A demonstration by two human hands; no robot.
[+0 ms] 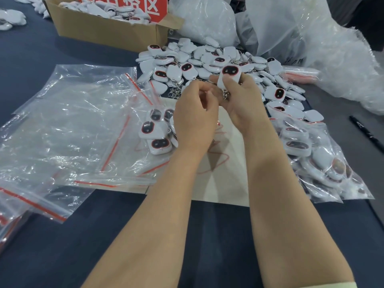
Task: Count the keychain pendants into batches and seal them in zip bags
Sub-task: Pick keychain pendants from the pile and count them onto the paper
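A red sign with white characters, cropped by the top edge so that only 格区 reads clearly, stands in the cardboard box at the far left of your table; the box holds more white pendants. A black pen near the right edge carries a white mark like an A. Dark writing on the clear plastic sacks behind the pile is too blurred to read. To your left lies a spread of empty zip bags, transparent with red seal strips, overlapping one another. Under your forearms is a white paper sheet with red scribbles, partly hidden by your arms. On your right a filled bag lies packed with pendants. The loose pile of pendants sits beyond your hands, between box and sacks, and your hands cover its near edge. Your right hand grips one pendant upright above the pile, thumb on its front, its metal chain hanging beside the palm. Your left hand is raised just beside it with fingers curled; whether it pinches the chain cannot be told. A small batch of pendants lies by your left hand at the edge of the zip bags. Each pendant is a rounded white body with a dark, red-rimmed oval face showing two small eyes, and a silvery chain
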